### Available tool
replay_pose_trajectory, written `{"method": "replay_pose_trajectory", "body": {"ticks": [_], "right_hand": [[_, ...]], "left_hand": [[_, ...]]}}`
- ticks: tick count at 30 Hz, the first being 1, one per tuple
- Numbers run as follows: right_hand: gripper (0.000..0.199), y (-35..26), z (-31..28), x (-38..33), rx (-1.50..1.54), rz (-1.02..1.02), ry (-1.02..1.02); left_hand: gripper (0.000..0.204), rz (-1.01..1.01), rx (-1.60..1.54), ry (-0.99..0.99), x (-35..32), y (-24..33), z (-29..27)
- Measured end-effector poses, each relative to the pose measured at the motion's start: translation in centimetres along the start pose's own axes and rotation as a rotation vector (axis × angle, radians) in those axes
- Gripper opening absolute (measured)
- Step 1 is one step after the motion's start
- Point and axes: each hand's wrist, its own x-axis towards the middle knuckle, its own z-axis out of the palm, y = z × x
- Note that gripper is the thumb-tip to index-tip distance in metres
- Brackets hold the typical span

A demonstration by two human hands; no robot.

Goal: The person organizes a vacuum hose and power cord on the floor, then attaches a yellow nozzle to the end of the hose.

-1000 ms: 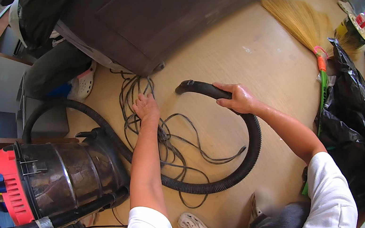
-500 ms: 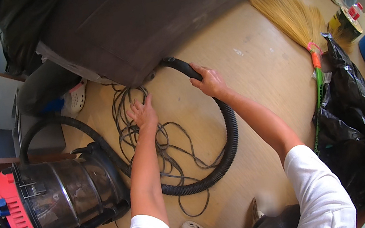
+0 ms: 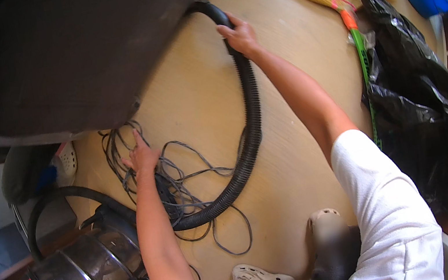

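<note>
1. In the head view, my right hand (image 3: 241,36) is wrapping fingers and thumb around the black hose (image 3: 247,101) near its far end, which is lying at the edge of the dark furniture (image 3: 66,65) (touching or not, I cannot tell).
2. My left hand (image 3: 143,155) is hovering over the tangled cords (image 3: 173,198), fingers spread; I am not making out whether it is touching them.
3. The hose is curving over the cords toward the vacuum (image 3: 92,272), so I am favouring lifting over dragging, to avoid snags.
4. I am judging a firm grip and one wide bend best against kinking.
</note>
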Motion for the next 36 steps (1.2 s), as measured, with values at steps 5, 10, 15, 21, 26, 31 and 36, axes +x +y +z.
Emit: {"method": "replay_pose_trajectory", "body": {"ticks": [5,10,15,21,26,31,36], "right_hand": [[0.051,2.3,-0.5,0.6,0.206,-0.01,-0.026],[0.046,1.4,-1.0,0.2,0.179,-0.019,-0.29],[0.05,-2.1,-3.9,-4.5,-0.223,-0.161,-0.181],[0.053,1.8,-12.4,-10.8,-0.17,-0.122,-0.221],[0.052,0.3,-15.2,-16.3,-0.215,-0.146,-0.281],[0.053,-0.9,-14.6,-16.3,-0.232,0.047,-0.261],[0.054,-2.0,-12.4,-21.3,-0.196,-0.211,-0.608]], "left_hand": [[0.098,0.009,0.062,-0.001,0.3,1.2,0.6],[0.1,0.023,0.035,0.086,1.3,1.0,1.1],[0.104,0.127,-0.061,0.009,1.4,-1.4,1.1],[0.106,0.334,-0.081,-0.049,-0.5,1.1,1.6],[0.082,0.278,0.177,-0.054,-3.3,3.4,0.8],[0.053,0.314,0.082,0.285,-2.3,1.9,4.0],[0.056,0.198,0.024,0.298,-3.3,0.9,3.0]]}}
